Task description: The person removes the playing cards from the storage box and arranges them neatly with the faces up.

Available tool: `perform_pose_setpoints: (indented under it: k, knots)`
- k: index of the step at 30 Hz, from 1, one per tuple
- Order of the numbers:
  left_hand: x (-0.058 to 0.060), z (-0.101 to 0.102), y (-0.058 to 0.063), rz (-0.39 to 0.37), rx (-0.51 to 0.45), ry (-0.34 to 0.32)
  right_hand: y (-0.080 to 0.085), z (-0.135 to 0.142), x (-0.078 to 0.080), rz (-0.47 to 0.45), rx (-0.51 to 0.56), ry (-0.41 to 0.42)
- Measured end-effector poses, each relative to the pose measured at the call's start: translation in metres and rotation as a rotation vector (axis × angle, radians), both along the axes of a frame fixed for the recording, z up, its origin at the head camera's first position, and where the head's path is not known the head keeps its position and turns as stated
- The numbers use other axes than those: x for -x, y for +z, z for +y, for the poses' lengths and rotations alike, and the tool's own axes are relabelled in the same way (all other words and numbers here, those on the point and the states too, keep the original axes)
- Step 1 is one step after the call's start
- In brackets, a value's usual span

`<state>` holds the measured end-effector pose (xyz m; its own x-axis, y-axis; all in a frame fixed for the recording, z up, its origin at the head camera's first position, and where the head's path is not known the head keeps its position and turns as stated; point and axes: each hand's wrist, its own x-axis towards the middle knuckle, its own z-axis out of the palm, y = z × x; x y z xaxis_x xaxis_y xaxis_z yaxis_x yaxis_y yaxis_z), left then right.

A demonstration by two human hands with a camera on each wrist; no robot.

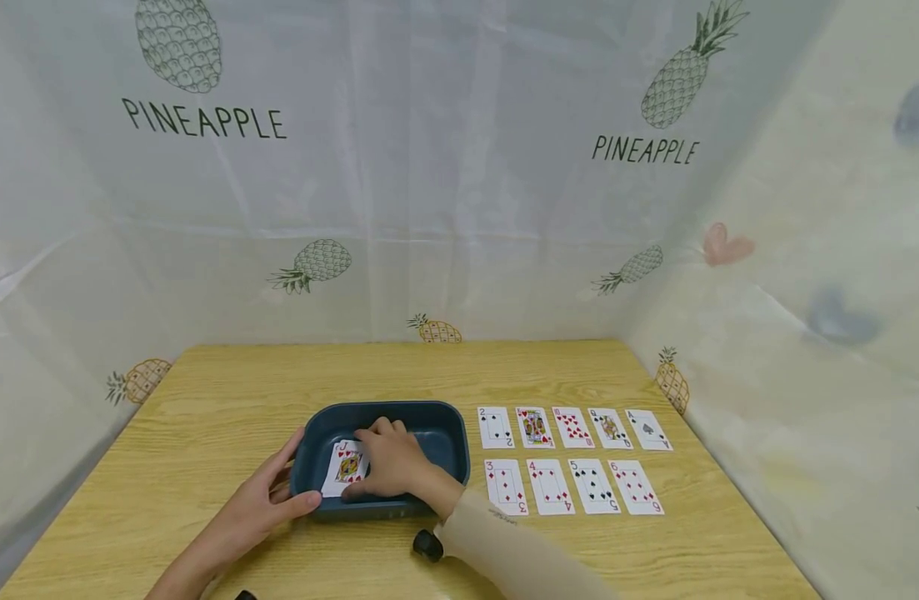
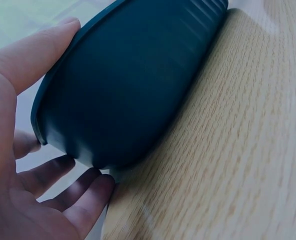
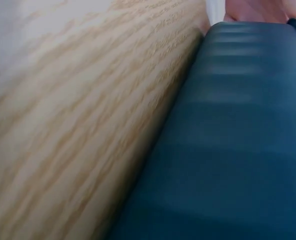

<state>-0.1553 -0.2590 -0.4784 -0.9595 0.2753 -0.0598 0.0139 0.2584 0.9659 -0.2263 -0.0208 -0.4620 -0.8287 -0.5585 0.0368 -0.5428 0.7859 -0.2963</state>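
Observation:
A dark blue plastic tub [image 1: 452,454] sits on the wooden table, its outer wall [image 2: 123,80] filling much of the left wrist view. My left hand [image 1: 264,500] grips the tub's left end, thumb at the rim and fingers curled against the outside. Inside the tub lies a jack of hearts playing card [image 1: 347,468], face up. My right hand [image 1: 393,458] reaches over the near rim into the tub, its fingers and thumb at the card's right side, covering that edge. In the right wrist view the tub's ribbed side [image 3: 238,120] blocks sight of the right fingers.
Face-up playing cards lie in two rows right of the tub. The back row runs from the two of spades [image 1: 495,427] to the ace of spades [image 1: 649,430]; the front from the three of diamonds [image 1: 506,487] to the six of diamonds [image 1: 636,487]. Pineapple-print curtains [image 1: 444,183] surround the table.

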Motion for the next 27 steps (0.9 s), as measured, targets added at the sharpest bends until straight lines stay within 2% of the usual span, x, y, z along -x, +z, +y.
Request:
perform_pose_setpoints:
  k: [4,11,20,27]
  knots:
    - [0.0,-0.001,0.0,0.013,0.005,-0.006,0.001,-0.006,0.0,0.01,-0.053,-0.008]
    - [0.0,-0.001,-0.001,0.003,0.001,-0.006,0.005,-0.007,0.0,-0.001,-0.045,-0.011]
    - [0.0,-0.001,-0.003,-0.014,-0.001,0.013,0.009,0.0,0.005,-0.033,0.026,0.041]
    - [0.0,0.0,0.0,-0.007,0.023,0.011,0.02,0.017,0.009,-0.042,0.09,0.109]
